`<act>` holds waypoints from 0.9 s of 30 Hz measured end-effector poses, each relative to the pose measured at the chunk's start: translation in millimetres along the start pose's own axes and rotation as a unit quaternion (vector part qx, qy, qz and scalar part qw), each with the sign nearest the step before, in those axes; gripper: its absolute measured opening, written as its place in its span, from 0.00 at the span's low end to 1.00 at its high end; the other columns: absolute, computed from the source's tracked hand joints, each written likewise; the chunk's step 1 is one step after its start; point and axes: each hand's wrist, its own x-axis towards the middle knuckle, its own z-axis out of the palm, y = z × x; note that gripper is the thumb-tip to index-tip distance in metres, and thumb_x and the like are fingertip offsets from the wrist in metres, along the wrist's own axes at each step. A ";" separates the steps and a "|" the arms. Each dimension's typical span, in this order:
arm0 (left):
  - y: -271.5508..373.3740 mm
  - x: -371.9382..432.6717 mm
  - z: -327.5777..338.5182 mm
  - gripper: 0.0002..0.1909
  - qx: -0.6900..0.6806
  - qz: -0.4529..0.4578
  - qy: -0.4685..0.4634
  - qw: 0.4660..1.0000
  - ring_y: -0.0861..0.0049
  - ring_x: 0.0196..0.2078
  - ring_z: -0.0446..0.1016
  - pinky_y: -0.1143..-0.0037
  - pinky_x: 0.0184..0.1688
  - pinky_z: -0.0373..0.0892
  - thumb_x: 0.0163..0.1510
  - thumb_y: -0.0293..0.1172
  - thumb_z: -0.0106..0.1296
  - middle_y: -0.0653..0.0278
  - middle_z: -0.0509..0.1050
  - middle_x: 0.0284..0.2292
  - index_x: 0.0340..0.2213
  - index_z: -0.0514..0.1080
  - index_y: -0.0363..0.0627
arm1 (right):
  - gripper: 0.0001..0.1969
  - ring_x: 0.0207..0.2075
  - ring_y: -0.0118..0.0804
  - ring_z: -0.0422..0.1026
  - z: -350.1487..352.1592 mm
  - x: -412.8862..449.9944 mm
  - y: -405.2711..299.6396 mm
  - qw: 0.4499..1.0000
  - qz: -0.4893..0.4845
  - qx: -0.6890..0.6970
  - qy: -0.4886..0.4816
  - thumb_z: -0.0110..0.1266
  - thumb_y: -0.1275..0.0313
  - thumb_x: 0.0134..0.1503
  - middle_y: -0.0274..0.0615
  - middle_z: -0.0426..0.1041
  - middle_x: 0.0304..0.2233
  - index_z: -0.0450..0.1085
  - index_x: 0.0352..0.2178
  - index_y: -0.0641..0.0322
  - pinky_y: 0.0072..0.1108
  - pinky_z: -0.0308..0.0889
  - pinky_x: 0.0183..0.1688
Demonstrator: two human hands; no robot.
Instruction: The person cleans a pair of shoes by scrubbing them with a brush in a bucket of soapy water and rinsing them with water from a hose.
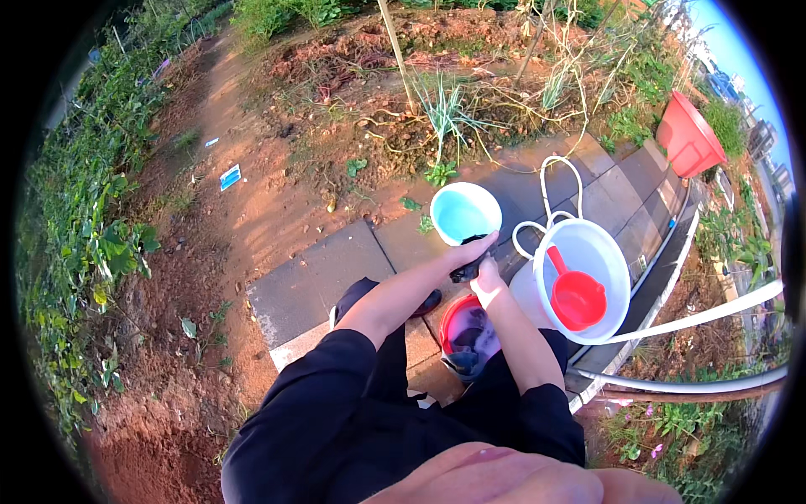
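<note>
A dark, wet-looking cloth (467,269) is bunched between my hands, low above the paving. My left hand (473,249) is closed on its upper part, beside the near rim of a white bucket with a pale blue inside (466,211). On the cloth's right side my right hand (487,277) grips it too. Below my hands stands a red bucket (448,321) holding sudsy water and dark cloth, some of which hangs over its near rim. To the right, a red plastic dipper (578,299) lies in a large white bucket (620,261).
Square paving slabs (327,277) lie underfoot. A pale hose (580,183) loops behind the large bucket, and a white pipe (699,320) runs off to the right. A red tub (691,138) stands tilted at the back right. Spring onion-like plants (442,113) grow in the soil beyond.
</note>
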 end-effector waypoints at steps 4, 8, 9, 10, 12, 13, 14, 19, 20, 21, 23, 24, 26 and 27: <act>1.1 9.7 -11.6 0.40 -0.203 -0.212 0.012 0.956 0.66 0.27 0.66 0.67 0.33 0.64 0.42 0.74 0.38 0.57 0.69 0.26 0.35 0.69 0.47 | 0.23 0.40 0.44 0.70 22.5 -1.4 7.4 0.995 0.000 0.010 0.101 0.31 0.57 0.61 0.49 0.69 0.40 0.61 0.44 0.66 0.37 0.66 0.44; 25.4 5.6 -4.6 0.36 -0.186 -0.147 0.056 0.970 0.70 0.30 0.68 0.69 0.37 0.65 0.47 0.69 0.38 0.59 0.71 0.30 0.36 0.69 0.44 | 0.24 0.37 0.43 0.71 11.9 29.4 -3.3 0.999 -0.023 -0.004 0.028 0.28 0.54 0.62 0.48 0.70 0.38 0.61 0.45 0.64 0.35 0.66 0.41; 24.6 7.7 -9.5 0.35 -0.141 -0.131 0.020 0.981 0.71 0.30 0.69 0.69 0.35 0.66 0.48 0.68 0.37 0.61 0.71 0.29 0.36 0.68 0.45 | 0.22 0.36 0.42 0.71 6.7 33.8 -10.4 0.999 -0.028 0.003 0.017 0.30 0.56 0.62 0.47 0.70 0.37 0.62 0.43 0.64 0.33 0.67 0.40; 25.2 9.0 -9.5 0.33 -0.095 -0.114 -0.014 0.989 0.73 0.29 0.69 0.70 0.33 0.67 0.49 0.67 0.36 0.63 0.70 0.29 0.35 0.68 0.47 | 0.21 0.35 0.41 0.71 3.0 35.0 -18.9 0.999 -0.033 0.010 0.003 0.32 0.58 0.61 0.46 0.71 0.36 0.63 0.41 0.64 0.32 0.67 0.39; 62.4 -16.6 43.9 0.30 -0.039 -0.096 -0.104 0.989 0.77 0.39 0.69 0.75 0.43 0.65 0.56 0.58 0.35 0.64 0.71 0.38 0.46 0.65 0.44 | 0.26 0.38 0.44 0.70 -50.8 41.2 -53.1 0.995 -0.065 0.024 -0.074 0.24 0.52 0.61 0.49 0.69 0.37 0.61 0.43 0.64 0.36 0.65 0.43; 40.8 -22.4 23.1 0.31 -0.034 -0.050 -0.079 0.995 0.77 0.40 0.69 0.75 0.44 0.64 0.56 0.57 0.36 0.64 0.70 0.39 0.47 0.65 0.44 | 0.27 0.38 0.45 0.70 -22.0 34.5 -48.0 0.998 -0.040 0.036 -0.010 0.23 0.52 0.61 0.49 0.69 0.37 0.61 0.43 0.64 0.36 0.65 0.42; 17.5 -25.7 6.2 0.31 -0.030 -0.005 -0.064 0.997 0.77 0.41 0.68 0.75 0.45 0.63 0.56 0.57 0.36 0.64 0.70 0.41 0.49 0.64 0.44 | 0.28 0.37 0.46 0.70 -2.1 24.8 -44.2 0.997 -0.017 0.049 0.062 0.22 0.52 0.61 0.49 0.69 0.38 0.61 0.43 0.64 0.36 0.66 0.42; 59.3 -46.4 32.4 0.35 -0.025 -0.061 -0.056 0.996 0.75 0.41 0.68 0.76 0.46 0.63 0.55 0.61 0.33 0.62 0.70 0.41 0.49 0.63 0.40 | 0.24 0.36 0.46 0.70 -33.9 45.9 -37.4 0.988 -0.107 0.067 0.093 0.28 0.58 0.61 0.51 0.69 0.37 0.62 0.43 0.69 0.33 0.65 0.40; 39.2 -37.7 16.9 0.35 -0.032 -0.073 -0.002 0.997 0.75 0.40 0.69 0.76 0.45 0.63 0.54 0.61 0.33 0.62 0.70 0.40 0.48 0.63 0.40 | 0.23 0.36 0.46 0.70 -13.8 39.1 -20.6 0.988 -0.117 0.018 0.099 0.29 0.60 0.61 0.51 0.69 0.37 0.63 0.42 0.70 0.33 0.65 0.39; 26.2 -18.8 6.2 0.36 -0.065 -0.096 -0.001 0.993 0.74 0.39 0.70 0.76 0.43 0.65 0.54 0.63 0.33 0.61 0.71 0.39 0.48 0.63 0.41 | 0.22 0.37 0.45 0.71 -5.2 38.6 -17.0 0.990 -0.105 -0.032 0.088 0.31 0.61 0.60 0.53 0.70 0.36 0.64 0.40 0.73 0.33 0.65 0.39; 28.5 7.7 15.5 0.36 -0.168 -0.082 -0.035 0.982 0.72 0.36 0.71 0.73 0.39 0.68 0.52 0.64 0.34 0.60 0.71 0.38 0.46 0.65 0.43 | 0.25 0.38 0.47 0.70 -22.2 40.3 -31.3 0.977 -0.139 -0.112 0.115 0.34 0.60 0.59 0.57 0.68 0.39 0.59 0.44 0.77 0.32 0.65 0.40; 11.2 0.7 -12.1 0.35 -0.230 -0.110 -0.017 0.967 0.72 0.34 0.71 0.72 0.38 0.68 0.52 0.64 0.34 0.60 0.71 0.37 0.45 0.66 0.44 | 0.26 0.40 0.48 0.70 10.9 13.5 -12.6 0.973 -0.113 -0.143 0.140 0.34 0.59 0.59 0.59 0.67 0.40 0.58 0.46 0.78 0.32 0.64 0.41; 2.5 20.0 -42.9 0.35 -0.257 -0.115 0.011 0.959 0.70 0.34 0.72 0.68 0.37 0.69 0.52 0.64 0.33 0.57 0.72 0.35 0.45 0.66 0.45 | 0.28 0.44 0.50 0.68 33.4 1.2 4.4 0.946 -0.148 -0.247 0.149 0.35 0.58 0.58 0.61 0.66 0.43 0.55 0.48 0.78 0.32 0.62 0.46; -5.0 26.7 -46.5 0.34 -0.342 -0.104 -0.018 0.934 0.69 0.32 0.72 0.68 0.36 0.70 0.52 0.63 0.34 0.57 0.73 0.34 0.44 0.67 0.45 | 0.28 0.47 0.52 0.65 44.2 -6.3 9.1 0.943 -0.134 -0.263 0.152 0.36 0.58 0.58 0.62 0.65 0.44 0.54 0.48 0.77 0.32 0.59 0.49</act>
